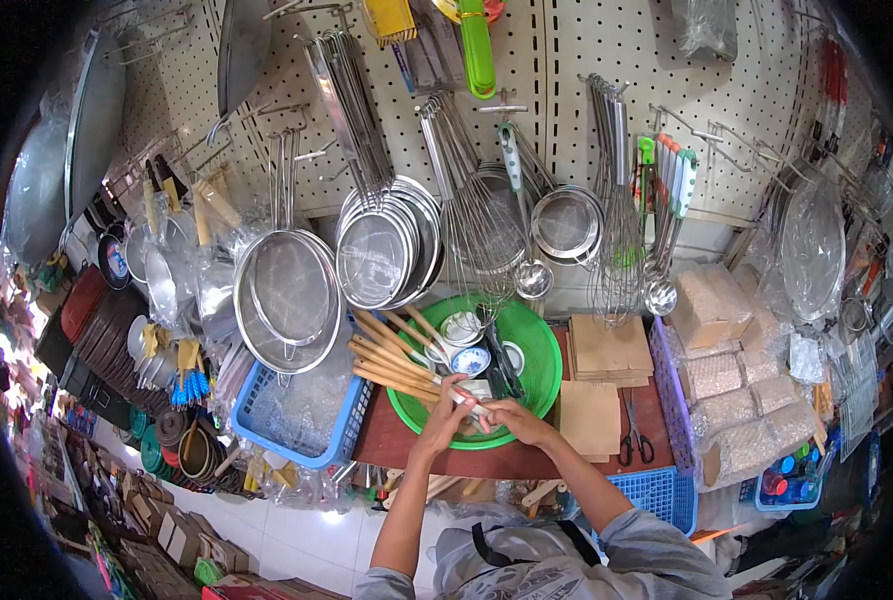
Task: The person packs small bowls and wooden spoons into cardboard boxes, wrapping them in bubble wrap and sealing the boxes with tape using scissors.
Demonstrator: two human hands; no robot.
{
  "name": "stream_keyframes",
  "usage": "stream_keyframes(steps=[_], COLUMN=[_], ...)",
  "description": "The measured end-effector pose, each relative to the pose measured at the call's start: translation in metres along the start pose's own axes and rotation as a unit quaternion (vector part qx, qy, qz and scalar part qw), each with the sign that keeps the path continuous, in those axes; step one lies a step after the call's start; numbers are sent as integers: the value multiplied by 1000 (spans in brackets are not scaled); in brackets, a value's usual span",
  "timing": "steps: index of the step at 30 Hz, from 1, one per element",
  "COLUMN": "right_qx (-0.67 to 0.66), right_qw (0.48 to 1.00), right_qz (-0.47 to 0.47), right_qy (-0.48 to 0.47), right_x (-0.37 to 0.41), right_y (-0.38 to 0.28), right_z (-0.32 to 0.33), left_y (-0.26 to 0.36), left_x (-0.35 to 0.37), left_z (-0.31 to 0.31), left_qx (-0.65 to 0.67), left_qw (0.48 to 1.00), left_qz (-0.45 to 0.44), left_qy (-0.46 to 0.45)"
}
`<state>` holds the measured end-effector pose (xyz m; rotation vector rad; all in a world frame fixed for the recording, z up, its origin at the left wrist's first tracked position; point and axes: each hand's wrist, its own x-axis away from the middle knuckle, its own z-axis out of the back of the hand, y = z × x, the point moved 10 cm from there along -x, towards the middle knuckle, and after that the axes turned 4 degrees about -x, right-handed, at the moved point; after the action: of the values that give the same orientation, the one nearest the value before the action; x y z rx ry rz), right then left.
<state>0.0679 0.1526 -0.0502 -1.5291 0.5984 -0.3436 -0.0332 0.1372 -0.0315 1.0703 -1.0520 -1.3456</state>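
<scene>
Green plastic forms the wide basin (544, 395), and at its 6 o'clock edge both hands meet over a small pale item (475, 406), too small to identify. The left hand (447, 418) has its fingers curled nearly closed around one side of it; the right hand (518, 421) has bent fingers pinching the other side. Inside the basin, wooden handles (392, 362) fan out toward 10 o'clock, a blue-patterned bowl (471, 360) lies near the middle, and a black item (504, 362) sits toward 2 o'clock. Outside, a blue basket (316, 459) stands at 8 o'clock, with brown sheets (589, 420) and scissors (636, 436) toward 4 o'clock.
</scene>
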Motion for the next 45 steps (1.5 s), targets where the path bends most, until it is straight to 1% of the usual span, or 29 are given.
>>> stream_keyframes(steps=[3, 6, 9, 12, 15, 18, 21, 24, 27, 30, 33, 36, 39, 42, 45], right_qx=[-36, -46, -29, -31, -17, 52, 46, 17, 3, -7, -17, 45, 67, 7, -9], right_qw=[999, 999, 998, 999, 998, 997, 998, 998, 999, 1000, 999, 997, 997, 998, 999], right_qz=[11, 1, -50, -30, -36, 49, 12, -3, 0, -13, -2, 53, 1, -24, -18], right_qy=[-10, 10, -18, -22, 45, 43, 34, 54, 33, 26, 45, 33, 36, 55, 42], right_x=[-2, 0, 0, -1, 1, -2, -1, 0, -1, 0, 0, -1, 0, 2, 2], right_y=[-6, -23, -7, -9, -5, -8, -2, -9, -21, -15, -14, -2, 6, -8, -24], right_z=[-7, -11, -8, -8, 0, 4, 8, 4, -4, -3, -2, 6, 10, 1, -6], left_y=[-5, -18, -29, -33, -31, -20, -6, -23, -27, -26, -26, -18, -13, -23, -36], left_x=[-4, -5, -7, -8, -7, -7, -4, -7, -7, -8, -7, -6, -4, -4, -9], left_z=[5, 5, 7, 6, 4, -1, 1, 3, 6, 7, 6, -2, -1, 3, 4], left_qx=[-51, 19, 19, 90, 141, 90, -24, 47, 55, 142, 172, 67, 4, 90, 111], left_qw=[999, 1000, 999, 995, 989, 995, 1000, 999, 998, 990, 985, 997, 999, 995, 993], left_qz=[-13, 9, 36, 32, 44, 18, -5, 10, 28, 13, 21, 11, 40, 53, 44], left_qy=[11, -3, 6, 3, 0, -27, -4, -2, -3, 2, 0, -20, -21, -8, -15])
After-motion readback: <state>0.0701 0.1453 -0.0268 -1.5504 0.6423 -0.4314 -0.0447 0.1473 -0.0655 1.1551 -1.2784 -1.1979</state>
